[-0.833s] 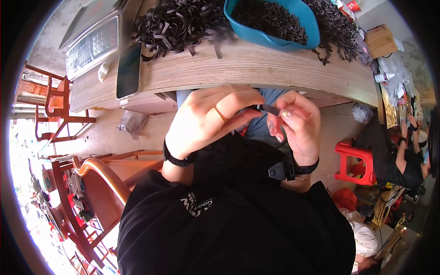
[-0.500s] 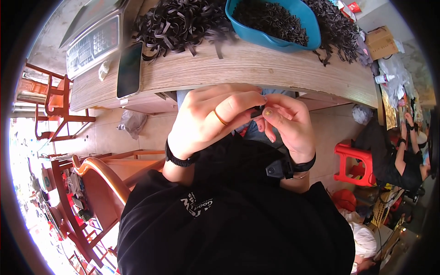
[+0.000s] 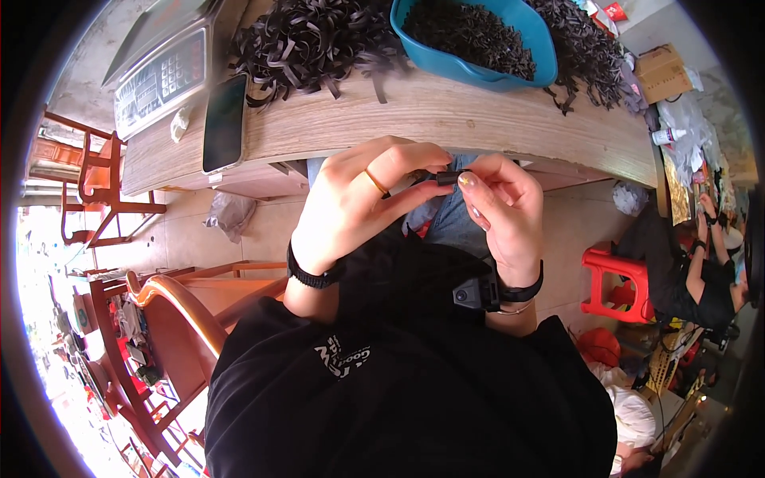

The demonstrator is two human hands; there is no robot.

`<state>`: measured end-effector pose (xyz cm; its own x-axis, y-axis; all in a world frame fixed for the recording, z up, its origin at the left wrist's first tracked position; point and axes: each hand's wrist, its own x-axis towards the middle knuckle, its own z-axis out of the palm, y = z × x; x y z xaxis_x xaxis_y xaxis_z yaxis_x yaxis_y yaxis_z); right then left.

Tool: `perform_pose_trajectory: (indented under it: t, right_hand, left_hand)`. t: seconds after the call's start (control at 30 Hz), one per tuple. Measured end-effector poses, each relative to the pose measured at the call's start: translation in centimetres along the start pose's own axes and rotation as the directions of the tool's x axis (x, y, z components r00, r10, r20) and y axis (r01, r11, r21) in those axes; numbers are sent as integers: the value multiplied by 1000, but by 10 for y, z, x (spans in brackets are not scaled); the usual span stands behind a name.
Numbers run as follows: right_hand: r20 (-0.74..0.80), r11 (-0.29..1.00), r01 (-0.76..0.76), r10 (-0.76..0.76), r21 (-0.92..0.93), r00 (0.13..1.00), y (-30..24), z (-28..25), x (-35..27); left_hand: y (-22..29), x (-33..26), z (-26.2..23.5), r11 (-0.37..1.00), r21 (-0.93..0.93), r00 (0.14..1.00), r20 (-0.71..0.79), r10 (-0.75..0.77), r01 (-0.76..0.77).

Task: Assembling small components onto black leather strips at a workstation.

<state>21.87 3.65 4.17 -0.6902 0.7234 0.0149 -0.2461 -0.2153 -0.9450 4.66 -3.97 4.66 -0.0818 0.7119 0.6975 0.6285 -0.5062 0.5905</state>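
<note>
Fingers of both my left hand (image 3: 358, 203) and my right hand (image 3: 502, 207) pinch a small black piece (image 3: 449, 177) between them, just below the wooden table (image 3: 478, 119) edge. Beyond that edge sit a phone (image 3: 224, 123), black strips (image 3: 307, 40) and a blue basin (image 3: 478, 40).

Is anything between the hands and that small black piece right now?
No. The small black piece is already pinched between the fingertips of the left hand and the right hand, held below the wooden table edge.
</note>
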Motion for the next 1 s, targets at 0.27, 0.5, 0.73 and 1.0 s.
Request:
perform_pose_trajectory:
  t: [0.27,0.5,0.73,1.0]
  right_hand:
    - [-411,828,65,-343,-557,845,-15,-82,29]
    - [-342,348,-162,-557,-924,757,-49,-120,60]
    - [140,186,249,-460,-950,877,-77,-82,111]
    - [287,8,288,119,-958,951,-70,-92,162]
  left_hand:
    - [-65,7,1,875,483,999,-22,-32,38]
    - [-89,-4,14,866,475,985,-11,-171,156]
    - [-88,2,18,803,587,995,-32,-98,98]
    - [-77,1,30,877,476,997,-57,-46,68]
